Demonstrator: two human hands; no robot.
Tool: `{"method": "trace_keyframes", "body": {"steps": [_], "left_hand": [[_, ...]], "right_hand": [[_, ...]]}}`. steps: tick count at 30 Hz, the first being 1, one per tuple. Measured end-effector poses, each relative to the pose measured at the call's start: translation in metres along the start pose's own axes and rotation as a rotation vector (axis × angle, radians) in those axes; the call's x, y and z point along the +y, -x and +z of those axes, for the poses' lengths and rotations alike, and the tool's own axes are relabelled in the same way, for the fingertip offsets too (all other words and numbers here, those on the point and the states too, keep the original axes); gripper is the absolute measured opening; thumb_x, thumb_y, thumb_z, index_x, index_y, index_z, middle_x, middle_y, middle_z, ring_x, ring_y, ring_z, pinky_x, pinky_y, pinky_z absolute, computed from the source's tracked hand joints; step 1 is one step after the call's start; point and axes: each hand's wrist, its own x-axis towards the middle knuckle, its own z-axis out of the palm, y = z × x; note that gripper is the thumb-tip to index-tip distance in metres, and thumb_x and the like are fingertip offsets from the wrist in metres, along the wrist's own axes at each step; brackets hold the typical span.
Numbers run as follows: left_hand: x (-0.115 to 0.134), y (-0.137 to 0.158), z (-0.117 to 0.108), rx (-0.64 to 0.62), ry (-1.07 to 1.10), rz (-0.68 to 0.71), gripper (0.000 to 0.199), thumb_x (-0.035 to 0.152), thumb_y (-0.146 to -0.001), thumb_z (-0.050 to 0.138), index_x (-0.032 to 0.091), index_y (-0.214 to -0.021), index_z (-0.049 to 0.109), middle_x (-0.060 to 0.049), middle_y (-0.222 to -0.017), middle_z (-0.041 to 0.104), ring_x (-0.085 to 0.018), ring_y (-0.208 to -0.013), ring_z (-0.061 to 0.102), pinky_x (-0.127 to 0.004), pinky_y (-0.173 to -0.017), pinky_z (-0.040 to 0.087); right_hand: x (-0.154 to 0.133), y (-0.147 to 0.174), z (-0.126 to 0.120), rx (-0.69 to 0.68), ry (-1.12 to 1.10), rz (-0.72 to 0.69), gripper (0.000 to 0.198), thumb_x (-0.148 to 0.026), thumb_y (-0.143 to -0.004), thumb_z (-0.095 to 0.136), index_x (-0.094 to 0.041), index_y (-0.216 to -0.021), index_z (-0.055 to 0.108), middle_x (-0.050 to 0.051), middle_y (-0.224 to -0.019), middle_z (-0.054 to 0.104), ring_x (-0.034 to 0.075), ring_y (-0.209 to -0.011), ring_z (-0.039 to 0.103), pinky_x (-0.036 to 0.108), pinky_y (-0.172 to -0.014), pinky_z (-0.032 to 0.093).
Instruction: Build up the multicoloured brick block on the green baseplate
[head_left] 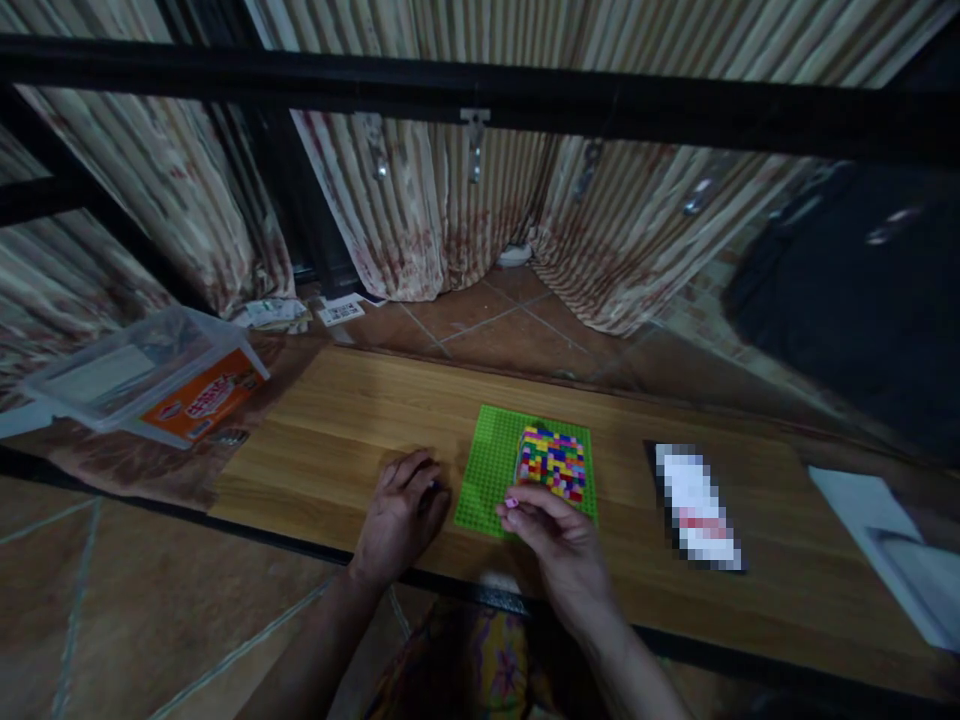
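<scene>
A green studded baseplate [487, 450] lies on the wooden board, with a block of small multicoloured bricks [551, 460] built up on its right part. Between the thumb and forefinger of my right hand [559, 545] is a small pink toy brick [511, 503], held over the plate's front edge beside the colourful block. My left hand [401, 510] rests on the wood left of the baseplate, its fingers curled in. A small dark spot shows near those fingertips, too small to name.
The wooden tabletop [315, 440] bears a pixelated flat object [697, 510] on the right. A clear plastic tub [165, 370] with an orange label stands at the left. White sheets [870, 510] lie at the right end. A black bar [480, 90] crosses above, before striped curtains [390, 200].
</scene>
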Motion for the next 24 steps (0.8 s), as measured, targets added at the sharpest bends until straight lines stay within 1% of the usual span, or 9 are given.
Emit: {"method": "trace_keyframes", "body": {"steps": [5, 9, 11, 13, 15, 19, 21, 24], "left_hand": [[-0.005, 0.0, 0.003, 0.01, 0.001, 0.038, 0.019, 0.023, -0.091, 0.055, 0.021, -0.109, 0.061, -0.011, -0.124, 0.061, -0.027, -0.116, 0.056, -0.047, -0.098, 0.049], [-0.007, 0.0, 0.003, 0.043, -0.002, 0.064, 0.017, 0.023, -0.091, 0.056, 0.021, -0.108, 0.061, -0.01, -0.118, 0.063, -0.025, -0.111, 0.059, -0.044, -0.095, 0.051], [-0.007, 0.0, 0.003, 0.057, -0.005, 0.071, 0.016, 0.023, -0.091, 0.056, 0.021, -0.107, 0.061, -0.01, -0.115, 0.064, -0.025, -0.108, 0.06, -0.042, -0.094, 0.051], [-0.006, 0.0, 0.002, 0.059, -0.007, 0.076, 0.015, 0.024, -0.091, 0.056, 0.021, -0.105, 0.061, -0.009, -0.113, 0.064, -0.024, -0.107, 0.061, -0.042, -0.094, 0.051], [-0.005, -0.001, 0.002, 0.06, -0.007, 0.081, 0.015, 0.025, -0.091, 0.056, 0.02, -0.104, 0.061, -0.01, -0.112, 0.065, -0.025, -0.106, 0.061, -0.042, -0.093, 0.052], [-0.006, -0.002, 0.002, 0.062, -0.019, 0.096, 0.016, 0.026, -0.091, 0.056, 0.019, -0.104, 0.061, -0.01, -0.111, 0.065, -0.025, -0.105, 0.061, -0.043, -0.092, 0.052], [-0.007, -0.002, 0.002, 0.056, -0.028, 0.1, 0.015, 0.026, -0.091, 0.056, 0.019, -0.104, 0.061, -0.011, -0.111, 0.066, -0.025, -0.106, 0.061, -0.043, -0.093, 0.052], [-0.007, -0.002, 0.003, 0.064, -0.035, 0.098, 0.015, 0.027, -0.092, 0.056, 0.019, -0.104, 0.061, -0.01, -0.111, 0.066, -0.026, -0.106, 0.062, -0.043, -0.093, 0.052]], "right_hand": [[-0.005, 0.006, -0.019, 0.083, -0.012, -0.003, 0.022, -0.035, -0.069, 0.08, -0.026, -0.088, 0.077, 0.0, -0.078, 0.073, 0.014, -0.071, 0.067, 0.025, -0.064, 0.055], [-0.008, 0.01, -0.042, 0.16, 0.109, -0.026, 0.024, -0.041, -0.075, 0.075, -0.025, -0.093, 0.076, 0.001, -0.074, 0.072, 0.014, -0.065, 0.065, 0.025, -0.058, 0.054], [-0.01, 0.01, -0.055, 0.215, 0.215, -0.085, 0.027, -0.044, -0.079, 0.07, -0.024, -0.097, 0.076, 0.003, -0.082, 0.073, 0.015, -0.068, 0.066, 0.027, -0.059, 0.054], [-0.01, 0.009, -0.066, 0.254, 0.326, -0.166, 0.029, -0.045, -0.082, 0.066, -0.023, -0.099, 0.076, 0.006, -0.093, 0.072, 0.017, -0.074, 0.067, 0.029, -0.063, 0.056], [-0.008, 0.006, -0.074, 0.279, 0.404, -0.214, 0.031, -0.045, -0.083, 0.064, -0.023, -0.102, 0.075, 0.007, -0.097, 0.071, 0.017, -0.076, 0.068, 0.031, -0.067, 0.056], [-0.004, -0.005, -0.079, 0.35, 0.447, -0.192, 0.034, -0.046, -0.08, 0.067, -0.02, -0.102, 0.072, 0.007, -0.094, 0.073, 0.019, -0.076, 0.068, 0.034, -0.068, 0.056], [-0.004, -0.01, -0.078, 0.384, 0.48, -0.186, 0.032, -0.047, -0.078, 0.069, -0.02, -0.095, 0.072, 0.007, -0.088, 0.074, 0.02, -0.075, 0.068, 0.033, -0.067, 0.055], [-0.008, -0.016, -0.075, 0.381, 0.533, -0.184, 0.028, -0.046, -0.077, 0.069, -0.02, -0.086, 0.073, 0.005, -0.08, 0.074, 0.02, -0.072, 0.068, 0.032, -0.067, 0.053]]}}
